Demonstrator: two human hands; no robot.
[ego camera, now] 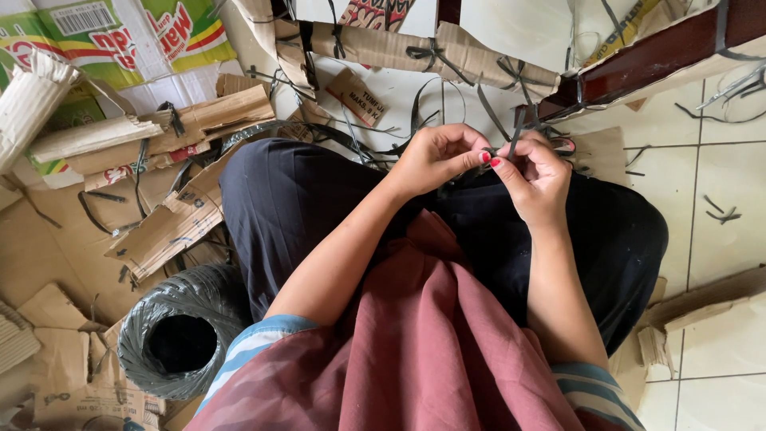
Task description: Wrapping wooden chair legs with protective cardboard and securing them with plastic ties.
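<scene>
Two hands, left hand [435,160] and right hand [536,177], each grip pinched tight on one black strap [517,128].

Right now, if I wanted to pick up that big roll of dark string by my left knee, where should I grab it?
Take the roll of dark string from above. It stands on end with its hollow core facing up, so hook fingers into the core and press the thumb against the outer wall. Cardboard scraps crowd its sides.

Matt brown cardboard scraps [171,227]; glossy black plastic strap roll [179,329]; smooth tiles [722,172].
</scene>
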